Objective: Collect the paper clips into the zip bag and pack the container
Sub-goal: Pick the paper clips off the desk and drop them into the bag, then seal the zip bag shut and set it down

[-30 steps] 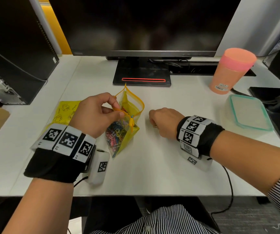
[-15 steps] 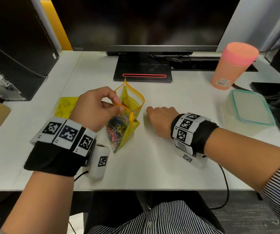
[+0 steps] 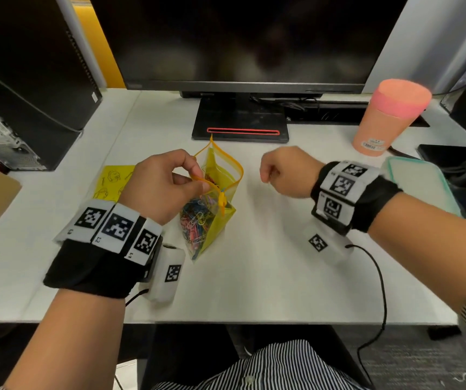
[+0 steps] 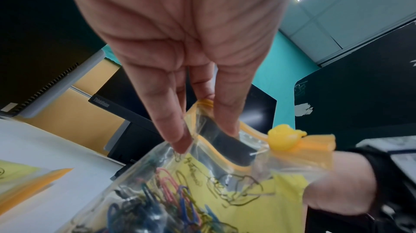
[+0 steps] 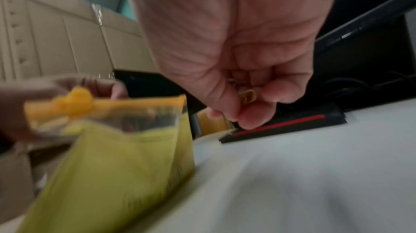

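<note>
Yellow zip bag: our left hand pinches its rim wide while our right hand pinches clips; drop them straight in.

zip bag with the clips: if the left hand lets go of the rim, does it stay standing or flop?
Likely flops: the zip bag is thin soft film, and the left hand pinching its rim seems to hold the mouth up and open. The paper clips heaped low may steady the bottom, though the top would probably sag or tip.
</note>
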